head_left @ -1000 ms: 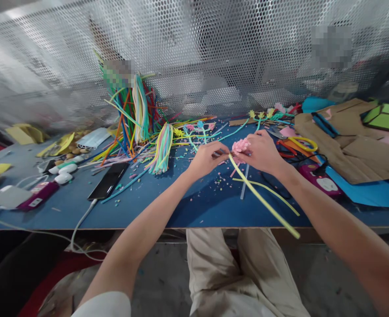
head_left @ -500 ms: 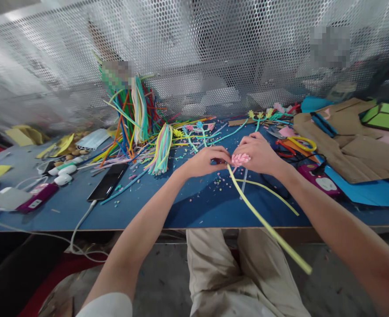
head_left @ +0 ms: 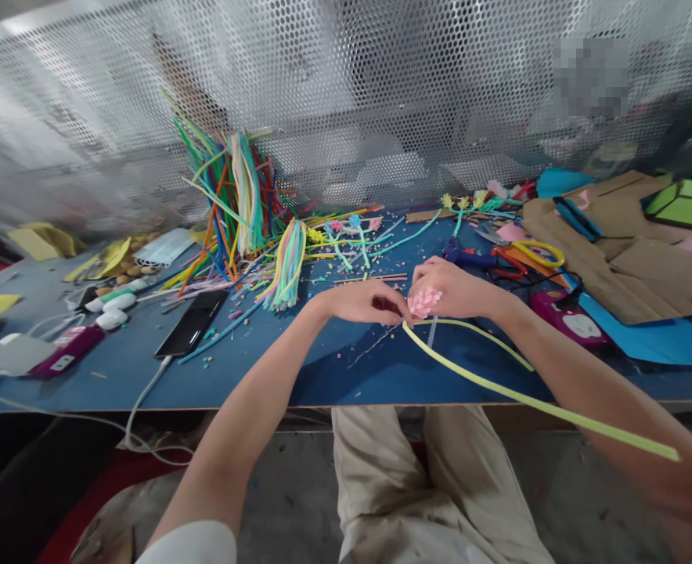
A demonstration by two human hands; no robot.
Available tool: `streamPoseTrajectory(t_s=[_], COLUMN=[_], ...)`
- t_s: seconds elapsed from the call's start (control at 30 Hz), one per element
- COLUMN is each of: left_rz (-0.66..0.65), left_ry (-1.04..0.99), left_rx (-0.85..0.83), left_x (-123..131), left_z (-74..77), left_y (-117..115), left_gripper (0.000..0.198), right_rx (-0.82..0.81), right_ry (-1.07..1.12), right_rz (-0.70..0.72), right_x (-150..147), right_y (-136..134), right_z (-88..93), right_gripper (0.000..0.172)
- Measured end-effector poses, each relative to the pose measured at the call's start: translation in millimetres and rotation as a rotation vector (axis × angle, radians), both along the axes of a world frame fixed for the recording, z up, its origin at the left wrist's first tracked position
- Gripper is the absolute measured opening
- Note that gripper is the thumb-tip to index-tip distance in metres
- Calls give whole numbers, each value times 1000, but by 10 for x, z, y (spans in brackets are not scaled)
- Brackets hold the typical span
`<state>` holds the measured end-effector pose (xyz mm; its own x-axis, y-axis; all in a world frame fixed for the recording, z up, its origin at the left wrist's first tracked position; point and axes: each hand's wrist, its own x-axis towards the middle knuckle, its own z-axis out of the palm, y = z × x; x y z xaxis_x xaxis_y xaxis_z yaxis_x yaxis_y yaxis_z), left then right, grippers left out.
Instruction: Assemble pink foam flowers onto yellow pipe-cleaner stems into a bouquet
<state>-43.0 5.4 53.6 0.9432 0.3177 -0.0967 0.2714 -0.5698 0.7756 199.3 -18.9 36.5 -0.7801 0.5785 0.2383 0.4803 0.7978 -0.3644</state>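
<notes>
My left hand [head_left: 368, 301] pinches a long pale-yellow pipe cleaner [head_left: 499, 385] between thumb and forefinger. One length of it sweeps right, past the table's front edge and across my right forearm. Beside it a second yellow length [head_left: 487, 335] curves over the table; I cannot tell whether both are one piece. My right hand [head_left: 460, 286] is closed on a fluffy pink pipe-cleaner flower [head_left: 424, 303], its fingertips partly hidden behind it. Both hands meet at the flower. A thin translucent strip [head_left: 432, 333] sticks out below it.
Pipe-cleaner bundles [head_left: 287, 266] stand at the back left, near a phone [head_left: 192, 325]. Small finished flowers [head_left: 355, 227] lie behind my hands. A blue glue gun [head_left: 468, 257], yellow-handled scissors [head_left: 538, 252], a purple power strip [head_left: 574, 317] and cardboard [head_left: 645, 274] are on the right.
Both hands have come slightly nearer to me with the flower. The long yellow pipe cleaner's free end has swung far to the right. The glue gun now shows behind my right hand.
</notes>
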Motion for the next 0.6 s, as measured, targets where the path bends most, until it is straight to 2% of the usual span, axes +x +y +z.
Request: streamPoseTrajectory(t_s=[0.2, 0.37, 0.5, 0.6], left_rz=[-40, -62, -78, 4], left_ry=[-69, -72, -90, -210], left_rx=[-56, -34, -41, 33], left_x=[0, 25, 25, 2], left_z=[9, -4, 31, 53], left_y=[10, -12, -38, -20], left_gripper=[21, 19, 22, 26], right_rx=[-51, -93, -222, -344], right_ry=[50, 51, 95, 123], right_rz=[123, 137, 119, 103], right_x=[-17, -53, -41, 4], right_y=[-43, -76, -60, -50], right_z=[93, 100, 29, 2], right_gripper=[18, 20, 26, 33])
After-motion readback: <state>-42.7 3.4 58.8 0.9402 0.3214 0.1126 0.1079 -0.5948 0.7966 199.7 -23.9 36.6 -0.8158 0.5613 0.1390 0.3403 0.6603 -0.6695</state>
